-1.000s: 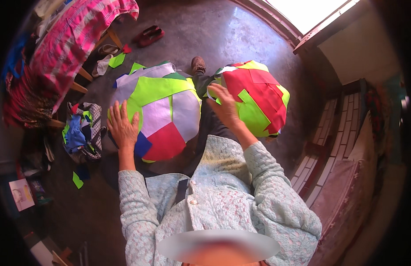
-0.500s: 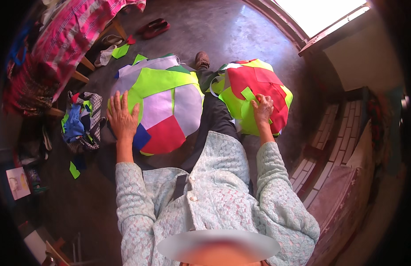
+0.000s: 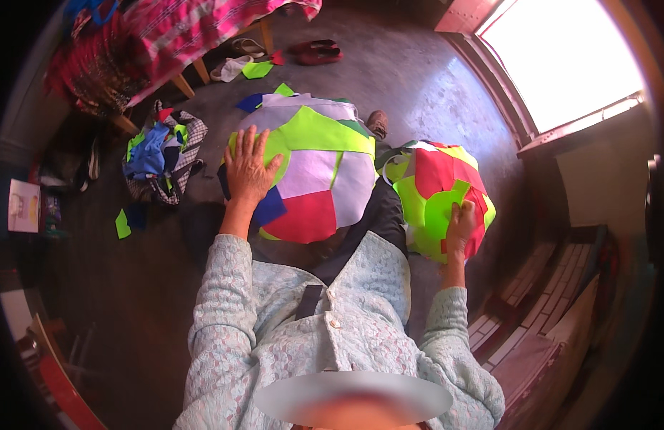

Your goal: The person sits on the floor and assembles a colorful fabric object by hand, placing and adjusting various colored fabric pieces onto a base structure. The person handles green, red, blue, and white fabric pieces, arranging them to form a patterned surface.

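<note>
Before me on the floor lies a large round patchwork of fabric pieces [image 3: 314,172] in lilac, lime green, red and blue. My left hand [image 3: 249,170] lies on its left side, fingers stretched out over a lime-green piece. To the right sits a smaller round patchwork [image 3: 434,172], mostly red and lime green. Over it my right hand [image 3: 461,226] is closed, thumb and fingers pinching the edge of a lime-green fabric piece [image 3: 441,213]. Part of that piece is hidden behind the fingers.
At the left a checked cloth bundle [image 3: 192,132] holds blue, green and red scraps. A small lime-green scrap [image 3: 123,224] lies nearby. Red shoes [image 3: 316,52] stand beyond, beside a table with a pink plaid cloth [image 3: 196,36]. A slatted wooden bench [image 3: 536,287] is at the right.
My view has turned, so everything sits differently in it. My right hand has closed on the lime-green piece, which now shows larger above the smaller patchwork. My left hand still lies flat.
</note>
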Tool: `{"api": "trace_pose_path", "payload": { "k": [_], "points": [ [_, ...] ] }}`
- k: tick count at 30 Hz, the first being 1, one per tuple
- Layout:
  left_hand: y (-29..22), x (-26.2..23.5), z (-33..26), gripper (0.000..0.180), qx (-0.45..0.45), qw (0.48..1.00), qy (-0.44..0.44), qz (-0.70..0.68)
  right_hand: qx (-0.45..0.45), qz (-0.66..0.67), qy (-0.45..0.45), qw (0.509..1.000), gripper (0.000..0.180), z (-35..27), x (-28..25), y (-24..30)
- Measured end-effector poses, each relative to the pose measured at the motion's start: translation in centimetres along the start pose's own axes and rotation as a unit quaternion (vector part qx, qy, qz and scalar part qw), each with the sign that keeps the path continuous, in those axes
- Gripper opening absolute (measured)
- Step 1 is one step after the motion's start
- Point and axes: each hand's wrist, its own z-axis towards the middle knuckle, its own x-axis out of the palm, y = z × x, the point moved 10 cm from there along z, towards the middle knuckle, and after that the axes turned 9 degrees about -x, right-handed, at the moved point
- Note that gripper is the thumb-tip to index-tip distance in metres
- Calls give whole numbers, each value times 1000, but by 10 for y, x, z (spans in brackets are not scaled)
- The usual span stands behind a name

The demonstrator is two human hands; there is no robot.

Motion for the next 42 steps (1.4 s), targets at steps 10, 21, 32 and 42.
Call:
{"api": "trace_pose_path", "payload": {
  "k": [10,21,32,42],
  "points": [
    [47,-48,-32,56,-131,885,-15,-446,157,664,143,717,27,-3,41,177],
    [-48,-34,-91,76,-86,547,322,-768,218,800,217,515,38,-22,104,329],
    [-31,0,-32,28,-222,703,237,-633,209,711,98,664,21,11,155,219],
    [-38,-2,7,37,-112,894,140,-411,239,633,63,734,17,-5,152,153]
  ]
}}
